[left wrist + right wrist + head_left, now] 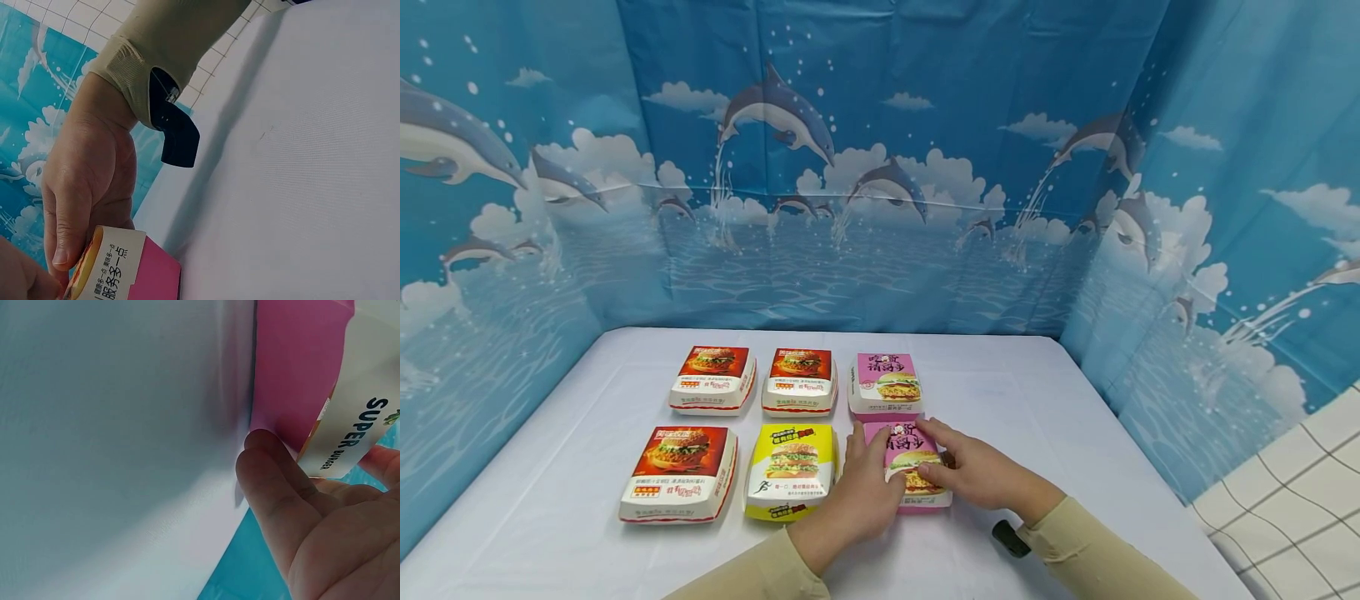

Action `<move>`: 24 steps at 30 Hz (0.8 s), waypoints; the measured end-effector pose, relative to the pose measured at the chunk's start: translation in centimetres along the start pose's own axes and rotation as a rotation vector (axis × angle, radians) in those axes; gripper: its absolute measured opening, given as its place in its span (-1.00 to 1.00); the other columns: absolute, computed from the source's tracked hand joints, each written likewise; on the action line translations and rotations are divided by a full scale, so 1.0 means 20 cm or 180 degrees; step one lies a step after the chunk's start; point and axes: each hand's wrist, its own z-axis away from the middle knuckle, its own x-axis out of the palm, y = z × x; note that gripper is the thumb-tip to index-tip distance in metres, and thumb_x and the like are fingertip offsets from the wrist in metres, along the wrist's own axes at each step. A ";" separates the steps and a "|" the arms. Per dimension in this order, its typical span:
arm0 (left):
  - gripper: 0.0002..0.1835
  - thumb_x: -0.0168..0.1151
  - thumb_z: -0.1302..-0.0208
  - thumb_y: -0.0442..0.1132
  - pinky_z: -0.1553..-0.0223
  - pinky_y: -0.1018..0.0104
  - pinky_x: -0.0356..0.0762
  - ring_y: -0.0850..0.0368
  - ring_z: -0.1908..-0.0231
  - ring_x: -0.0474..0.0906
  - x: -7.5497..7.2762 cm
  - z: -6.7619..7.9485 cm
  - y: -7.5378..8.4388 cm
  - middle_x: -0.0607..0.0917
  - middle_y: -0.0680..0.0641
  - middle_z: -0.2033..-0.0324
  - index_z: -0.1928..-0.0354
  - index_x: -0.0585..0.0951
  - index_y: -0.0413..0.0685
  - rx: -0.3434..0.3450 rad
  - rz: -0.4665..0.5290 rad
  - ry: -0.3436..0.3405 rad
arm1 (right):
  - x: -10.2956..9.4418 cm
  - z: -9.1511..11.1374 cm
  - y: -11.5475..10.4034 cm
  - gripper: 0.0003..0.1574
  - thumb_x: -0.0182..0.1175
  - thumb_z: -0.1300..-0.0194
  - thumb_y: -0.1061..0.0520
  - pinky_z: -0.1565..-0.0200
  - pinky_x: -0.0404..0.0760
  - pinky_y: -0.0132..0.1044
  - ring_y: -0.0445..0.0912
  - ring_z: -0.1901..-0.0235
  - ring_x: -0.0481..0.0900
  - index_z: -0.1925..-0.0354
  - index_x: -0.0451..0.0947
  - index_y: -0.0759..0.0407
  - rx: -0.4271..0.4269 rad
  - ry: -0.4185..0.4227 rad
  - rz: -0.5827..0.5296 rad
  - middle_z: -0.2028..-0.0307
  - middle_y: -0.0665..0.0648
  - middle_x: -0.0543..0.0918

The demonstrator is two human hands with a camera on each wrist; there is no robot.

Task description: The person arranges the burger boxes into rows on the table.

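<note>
A pink burger box (916, 500) stands on the white table, its printed top partly covered by fingers. Against its left side and over its top edge lies my left hand (865, 483). My right hand (981, 471) touches the right side, thumb and forefinger over the top. In the left wrist view the right hand (90, 162) reaches down to the box (156, 269), fingers fairly straight. In the right wrist view, extended fingertips rest low by the box's pink wall (297, 369), near the tabletop. Some fingers are hidden behind the box.
Directly behind stands another pink burger box (886, 383). To the left is a yellow burger box (792, 471), with red burger boxes (681, 475) (713, 379) (800, 381) beside and behind it. A dolphin-printed curtain (880, 275) borders the white table (1000, 383).
</note>
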 end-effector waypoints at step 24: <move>-0.22 0.16 -0.50 -0.07 -0.56 -0.44 -0.04 -0.33 -0.68 -0.18 -0.09 0.09 0.07 -0.07 -0.27 -0.69 -0.65 0.18 -0.08 0.0358 -0.0220 -0.0063 | -0.04 0.02 -0.01 -0.01 0.20 -0.50 -0.32 -0.48 0.35 0.28 0.28 -0.55 0.30 -0.68 0.10 -0.09 -0.0036 0.0178 0.0120 -0.66 0.23 0.13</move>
